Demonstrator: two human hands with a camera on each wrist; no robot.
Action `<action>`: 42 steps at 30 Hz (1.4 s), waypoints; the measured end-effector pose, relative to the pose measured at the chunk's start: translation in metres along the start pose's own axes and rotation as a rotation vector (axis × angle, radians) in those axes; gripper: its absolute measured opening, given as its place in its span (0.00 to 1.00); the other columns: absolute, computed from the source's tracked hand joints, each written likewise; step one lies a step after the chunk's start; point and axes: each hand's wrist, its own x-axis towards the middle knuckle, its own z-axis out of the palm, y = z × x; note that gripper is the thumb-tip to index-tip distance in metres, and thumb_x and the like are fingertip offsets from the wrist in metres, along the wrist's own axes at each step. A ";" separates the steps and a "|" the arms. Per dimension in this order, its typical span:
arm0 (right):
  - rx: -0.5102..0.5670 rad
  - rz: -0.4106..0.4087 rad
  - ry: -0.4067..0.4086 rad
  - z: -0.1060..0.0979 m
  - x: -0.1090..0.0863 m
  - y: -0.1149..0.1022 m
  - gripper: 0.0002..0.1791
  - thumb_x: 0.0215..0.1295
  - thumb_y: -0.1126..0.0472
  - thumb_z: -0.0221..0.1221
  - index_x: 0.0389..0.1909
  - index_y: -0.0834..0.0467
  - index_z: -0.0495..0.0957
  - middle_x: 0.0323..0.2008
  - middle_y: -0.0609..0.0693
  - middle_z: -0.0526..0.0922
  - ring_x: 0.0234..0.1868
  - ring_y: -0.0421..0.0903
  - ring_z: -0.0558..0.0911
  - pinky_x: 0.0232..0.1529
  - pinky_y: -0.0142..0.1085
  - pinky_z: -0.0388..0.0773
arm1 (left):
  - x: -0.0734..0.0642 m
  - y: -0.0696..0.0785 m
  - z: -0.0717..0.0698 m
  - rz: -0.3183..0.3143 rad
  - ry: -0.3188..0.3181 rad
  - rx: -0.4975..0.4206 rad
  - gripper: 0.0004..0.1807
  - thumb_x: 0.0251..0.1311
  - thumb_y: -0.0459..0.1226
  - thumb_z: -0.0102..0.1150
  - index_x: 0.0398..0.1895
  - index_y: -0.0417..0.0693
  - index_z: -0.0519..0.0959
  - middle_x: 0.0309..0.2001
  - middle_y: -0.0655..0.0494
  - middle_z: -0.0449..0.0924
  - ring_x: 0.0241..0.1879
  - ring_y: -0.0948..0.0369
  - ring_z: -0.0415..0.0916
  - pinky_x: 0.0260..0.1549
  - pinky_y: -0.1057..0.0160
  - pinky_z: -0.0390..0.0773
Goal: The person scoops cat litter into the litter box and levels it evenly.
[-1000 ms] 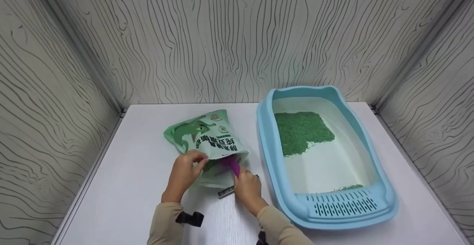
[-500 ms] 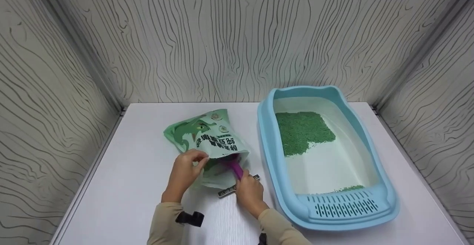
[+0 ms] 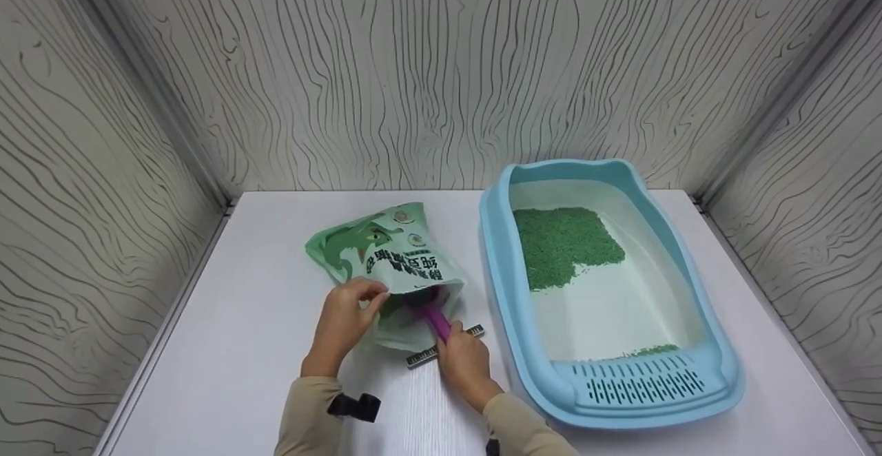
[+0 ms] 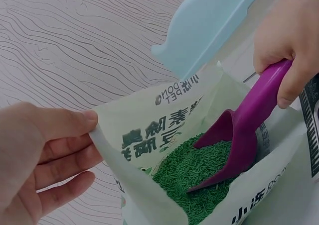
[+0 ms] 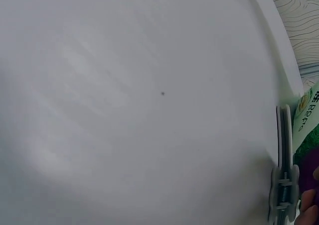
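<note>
A green and white cat litter bag (image 3: pixel 403 253) lies on the table with its mouth towards me. My left hand (image 3: pixel 349 315) pinches the edge of the bag's mouth between thumb and finger, and the opening gapes. Green litter pellets (image 4: pixel 182 172) show inside it in the left wrist view. My right hand (image 3: pixel 464 363) grips the handle of a purple litter scoop (image 4: pixel 244 135). The scoop's head is in the bag's mouth, resting among the pellets. At the right wrist view's edge, fingertips (image 5: pixel 308 212) show beside the purple scoop.
A light blue litter box (image 3: pixel 499 263) stands to the right, with green litter (image 3: pixel 568 246) at its far left and a little near its slotted front. A black-and-white patterned strip (image 3: pixel 422 357) lies under my right hand. Wood-patterned walls (image 3: pixel 441 77) enclose the table.
My right hand has drawn slightly back towards me with the scoop, so more of the handle and of the patterned strip shows. The left hand and bag stay almost still.
</note>
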 end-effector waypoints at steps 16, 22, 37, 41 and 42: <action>0.194 -0.162 -0.047 -0.011 -0.030 0.023 0.13 0.65 0.52 0.60 0.37 0.58 0.73 0.19 0.47 0.77 0.20 0.35 0.68 0.19 0.28 0.64 | 0.000 0.000 0.001 -0.015 0.032 0.025 0.06 0.57 0.36 0.65 0.30 0.40 0.84 0.30 0.53 0.86 0.30 0.62 0.82 0.34 0.63 0.84; 0.216 -0.109 -0.129 -0.015 -0.032 0.026 0.13 0.66 0.51 0.58 0.35 0.57 0.71 0.18 0.43 0.71 0.20 0.34 0.65 0.20 0.26 0.61 | 0.000 0.001 0.001 -0.011 0.035 0.026 0.06 0.57 0.35 0.65 0.30 0.40 0.84 0.30 0.53 0.86 0.30 0.61 0.82 0.33 0.63 0.83; 0.213 -0.131 -0.125 -0.023 -0.035 0.030 0.14 0.65 0.51 0.59 0.37 0.59 0.73 0.19 0.45 0.75 0.20 0.34 0.64 0.20 0.25 0.59 | -0.002 0.001 0.001 -0.020 0.026 0.033 0.06 0.58 0.36 0.65 0.31 0.41 0.84 0.31 0.53 0.86 0.31 0.61 0.82 0.34 0.63 0.84; 0.214 -0.141 -0.115 -0.025 -0.039 0.033 0.14 0.65 0.52 0.60 0.39 0.60 0.73 0.22 0.48 0.78 0.21 0.35 0.68 0.20 0.27 0.61 | -0.002 0.002 0.001 -0.018 0.028 0.051 0.04 0.57 0.35 0.65 0.31 0.42 0.84 0.31 0.54 0.85 0.31 0.61 0.82 0.34 0.63 0.83; 0.213 -0.143 -0.113 -0.026 -0.040 0.033 0.14 0.64 0.52 0.60 0.39 0.60 0.73 0.22 0.48 0.79 0.21 0.35 0.68 0.20 0.27 0.61 | -0.002 0.002 0.001 -0.016 0.029 0.052 0.03 0.57 0.35 0.65 0.31 0.43 0.84 0.31 0.54 0.85 0.31 0.61 0.82 0.34 0.63 0.83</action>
